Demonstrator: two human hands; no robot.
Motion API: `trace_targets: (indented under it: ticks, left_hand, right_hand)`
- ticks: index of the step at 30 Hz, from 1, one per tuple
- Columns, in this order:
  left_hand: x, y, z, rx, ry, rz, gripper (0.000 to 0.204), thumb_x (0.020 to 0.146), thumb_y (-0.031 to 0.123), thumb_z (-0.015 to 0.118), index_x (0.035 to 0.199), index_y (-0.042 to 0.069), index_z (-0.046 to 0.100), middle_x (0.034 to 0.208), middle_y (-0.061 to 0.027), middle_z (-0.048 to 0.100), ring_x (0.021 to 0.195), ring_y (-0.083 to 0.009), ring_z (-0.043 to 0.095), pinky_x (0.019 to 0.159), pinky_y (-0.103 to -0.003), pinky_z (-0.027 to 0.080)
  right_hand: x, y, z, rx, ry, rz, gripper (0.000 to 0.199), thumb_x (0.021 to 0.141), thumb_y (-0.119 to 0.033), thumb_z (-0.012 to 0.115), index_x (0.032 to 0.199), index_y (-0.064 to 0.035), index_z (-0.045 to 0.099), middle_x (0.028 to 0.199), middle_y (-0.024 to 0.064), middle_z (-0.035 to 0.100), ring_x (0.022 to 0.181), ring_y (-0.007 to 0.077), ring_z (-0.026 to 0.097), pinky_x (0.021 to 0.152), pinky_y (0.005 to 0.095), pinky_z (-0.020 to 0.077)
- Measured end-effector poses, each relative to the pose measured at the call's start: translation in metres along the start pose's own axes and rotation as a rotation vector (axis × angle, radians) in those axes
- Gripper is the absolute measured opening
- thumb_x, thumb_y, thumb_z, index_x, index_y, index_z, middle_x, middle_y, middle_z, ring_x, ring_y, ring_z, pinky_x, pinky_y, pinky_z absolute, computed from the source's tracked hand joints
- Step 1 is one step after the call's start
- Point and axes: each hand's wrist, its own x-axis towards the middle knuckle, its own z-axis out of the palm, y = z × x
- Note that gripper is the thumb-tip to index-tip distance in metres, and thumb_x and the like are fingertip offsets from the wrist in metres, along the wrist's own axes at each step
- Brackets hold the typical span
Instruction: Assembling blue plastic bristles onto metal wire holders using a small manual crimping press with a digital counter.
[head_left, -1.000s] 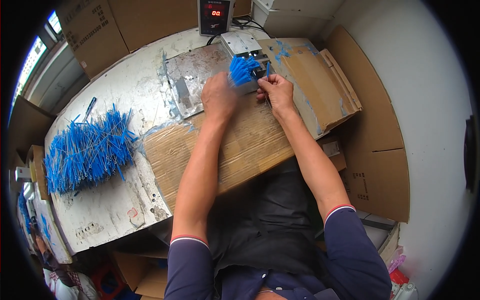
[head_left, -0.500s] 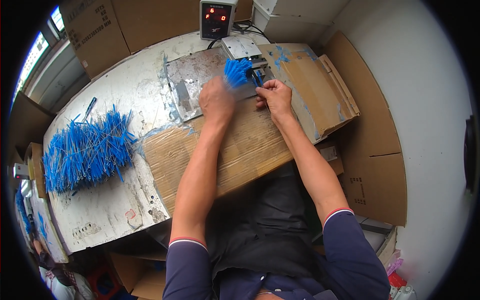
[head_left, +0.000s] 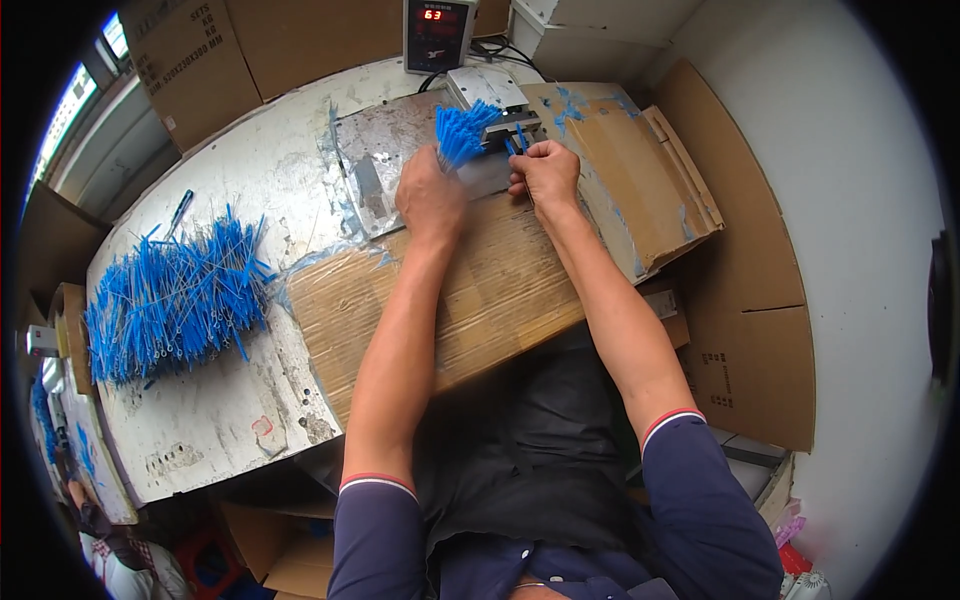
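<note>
My left hand (head_left: pixel 430 196) is closed round a bundle of thin blue brushes (head_left: pixel 460 132) with wire stems. Their blue ends fan out above my fist. To its right, my right hand (head_left: pixel 549 176) pinches a slim blue piece (head_left: pixel 512 146), seemingly one such brush, against the front of a small metal fixture (head_left: pixel 514 126). The fingers partly hide the piece and its stem. On the left of the table lies a large heap of the same blue brushes (head_left: pixel 180 295), many with wire loops at their ends.
Behind the fixture stands a dark box with a red digital display (head_left: pixel 438 38) and cables. Cardboard (head_left: pixel 440 300) covers the table's front edge, and a taped carton (head_left: pixel 640 185) sits at the right. A pen-like tool (head_left: pixel 181 212) lies beyond the heap. Another person's arm (head_left: pixel 85 500) shows far left.
The bundle in my left hand has tilted and shifted slightly left and up. My right hand has moved a little up and left, toward the fixture. The display's red digits have changed.
</note>
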Motion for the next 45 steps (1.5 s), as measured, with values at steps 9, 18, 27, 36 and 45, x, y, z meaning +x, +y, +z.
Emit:
trace_targets:
  ticks: [9, 18, 27, 36, 45]
  left_hand:
    - [-0.003, 0.003, 0.004, 0.000, -0.072, 0.081, 0.018, 0.082, 0.007, 0.063, 0.100, 0.005, 0.066, 0.088, -0.0179, 0.067, 0.088, -0.0383, 0.065, 0.077, -0.049, 0.050]
    - [-0.005, 0.009, 0.002, 0.084, -0.214, 0.131, 0.032, 0.077, 0.006, 0.067, 0.109, 0.007, 0.067, 0.091, -0.0181, 0.068, 0.091, -0.0375, 0.065, 0.080, -0.048, 0.051]
    - [-0.002, 0.008, 0.000, 0.079, -0.144, 0.282, 0.017, 0.072, -0.004, 0.059, 0.088, 0.002, 0.060, 0.088, -0.0164, 0.064, 0.088, -0.0371, 0.061, 0.078, -0.048, 0.050]
    - [-0.002, 0.003, 0.008, 0.154, -0.127, 0.329, 0.011, 0.078, -0.003, 0.054, 0.086, 0.002, 0.057, 0.086, -0.0174, 0.063, 0.085, -0.0371, 0.061, 0.076, -0.047, 0.050]
    - [0.002, 0.003, -0.002, -0.019, -0.014, -0.039, 0.016, 0.083, 0.001, 0.060, 0.099, 0.003, 0.061, 0.087, -0.0196, 0.066, 0.084, -0.0415, 0.064, 0.074, -0.051, 0.048]
  right_hand:
    - [-0.003, 0.002, 0.002, 0.076, 0.030, 0.005, 0.017, 0.080, 0.005, 0.074, 0.084, 0.0002, 0.058, 0.073, 0.0095, 0.065, 0.055, 0.0175, 0.065, 0.043, 0.0313, 0.0558]
    - [-0.006, 0.008, -0.016, 0.277, -0.095, -0.005, 0.012, 0.085, -0.004, 0.071, 0.088, 0.0018, 0.062, 0.081, 0.0111, 0.067, 0.061, 0.0191, 0.067, 0.051, 0.0325, 0.0591]
    - [-0.019, -0.007, -0.044, 0.060, -0.216, 0.097, 0.009, 0.083, -0.007, 0.071, 0.082, -0.0013, 0.065, 0.070, 0.0074, 0.065, 0.054, 0.0133, 0.061, 0.046, 0.0257, 0.0512]
    - [-0.017, 0.005, -0.049, -0.141, -0.121, -0.153, 0.012, 0.074, -0.008, 0.067, 0.066, 0.0004, 0.065, 0.060, 0.0036, 0.062, 0.052, 0.0091, 0.054, 0.050, 0.0272, 0.0435]
    - [-0.011, 0.015, -0.031, -0.346, -0.139, -0.261, 0.015, 0.072, -0.013, 0.067, 0.065, -0.0001, 0.066, 0.065, 0.0106, 0.068, 0.060, 0.0183, 0.064, 0.060, 0.0322, 0.0495]
